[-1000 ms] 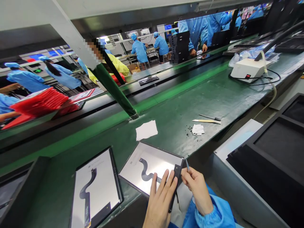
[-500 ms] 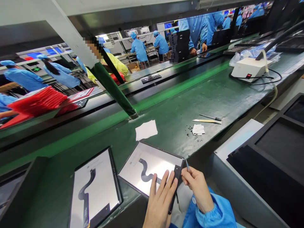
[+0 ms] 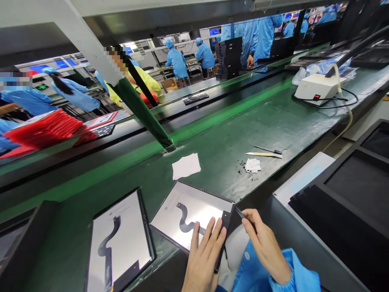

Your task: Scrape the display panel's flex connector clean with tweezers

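Down at six o'clock, the left hand point(image 3: 204, 259) lies flat with its fingers spread on the near corner of a silver rectangular display panel with a dark frame point(image 3: 194, 211), which rests on the dark green bench point(image 3: 243, 134) at its near edge. Those fingertips press beside a black S-shaped flex ribbon point(image 3: 184, 219) and a narrow black strip point(image 3: 224, 227) along the panel's right edge. The right hand point(image 3: 264, 243), at about five o'clock, pinches a thin metal-tipped tool point(image 3: 240, 212) between thumb and forefinger, its point just beside the panel's right corner.

Judging by this, the work in hand is fine picking or seating at that corner while the other hand steadies the panel; the next move likely calls for a small, careful stroke of the tip, keeping the panel from sliding and the ribbon unbent.

At seven o'clock a second silver panel with a black ribbon point(image 3: 121, 239) lies on the bench. At twelve o'clock sits a white paper sheet point(image 3: 186, 166); at one o'clock, a small white folded wipe point(image 3: 253, 165) and a pale flat stick point(image 3: 263, 154).
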`<action>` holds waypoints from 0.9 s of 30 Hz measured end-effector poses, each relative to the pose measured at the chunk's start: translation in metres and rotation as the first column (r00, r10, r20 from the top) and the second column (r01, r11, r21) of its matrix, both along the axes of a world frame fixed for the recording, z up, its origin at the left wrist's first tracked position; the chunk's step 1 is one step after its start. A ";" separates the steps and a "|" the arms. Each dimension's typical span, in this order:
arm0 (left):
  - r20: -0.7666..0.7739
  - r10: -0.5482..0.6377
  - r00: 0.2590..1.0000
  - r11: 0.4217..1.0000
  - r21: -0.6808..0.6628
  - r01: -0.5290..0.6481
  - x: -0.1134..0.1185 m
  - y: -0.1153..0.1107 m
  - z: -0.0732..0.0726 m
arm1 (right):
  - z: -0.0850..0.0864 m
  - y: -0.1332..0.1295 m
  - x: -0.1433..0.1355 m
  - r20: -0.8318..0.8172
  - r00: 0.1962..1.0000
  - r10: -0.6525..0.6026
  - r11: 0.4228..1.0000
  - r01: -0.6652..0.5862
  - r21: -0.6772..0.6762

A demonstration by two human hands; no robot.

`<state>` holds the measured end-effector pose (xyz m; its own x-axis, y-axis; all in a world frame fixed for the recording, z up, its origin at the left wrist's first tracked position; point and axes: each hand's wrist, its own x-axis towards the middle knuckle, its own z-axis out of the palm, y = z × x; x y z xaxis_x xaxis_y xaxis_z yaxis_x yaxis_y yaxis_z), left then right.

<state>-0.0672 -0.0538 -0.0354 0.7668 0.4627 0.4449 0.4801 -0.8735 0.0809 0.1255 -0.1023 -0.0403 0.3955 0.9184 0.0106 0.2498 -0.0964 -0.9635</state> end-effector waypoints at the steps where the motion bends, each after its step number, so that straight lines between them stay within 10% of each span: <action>1: 0.004 0.002 1.000 1.000 -0.008 -0.002 0.000 0.000 0.000 | 0.000 -0.006 0.003 0.132 0.991 0.017 0.999 -0.022 0.040; 8: 0.017 -0.009 1.000 0.998 -0.058 0.010 0.001 -0.001 0.005 | 0.005 -0.015 0.004 0.538 0.842 -0.038 0.966 -0.108 0.237; 27: 0.011 -0.005 1.000 0.998 -0.056 0.006 0.001 -0.002 0.003 | 0.003 -0.011 0.001 0.530 0.848 -0.014 0.983 -0.086 0.165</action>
